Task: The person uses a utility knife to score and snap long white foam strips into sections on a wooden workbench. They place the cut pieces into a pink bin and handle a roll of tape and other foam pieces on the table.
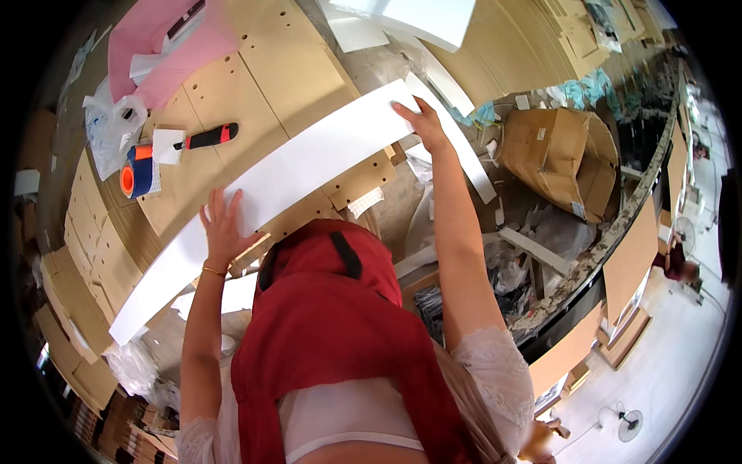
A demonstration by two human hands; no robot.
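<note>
A long, narrow white panel (309, 158) lies slantwise across the stacked tan boards in front of me. My left hand (222, 228) rests on the panel's near edge toward its left part, fingers spread and thumb stretched out to the right. At the upper right end, my right hand (421, 124) grips the panel, thumb on its top face and the other fingers around the end, partly hidden. Beyond the panel lie a tool with a red and black handle (212, 137) and a blue and orange tape roll (137, 172).
Tan boards with drilled holes (274, 58) form the work surface. Pink sheeting (135, 46) and a clear plastic bag (108, 127) sit at the far left. An open cardboard box (553, 158) stands to the right, among plastic scraps. Another white strip (464, 158) lies by my right forearm.
</note>
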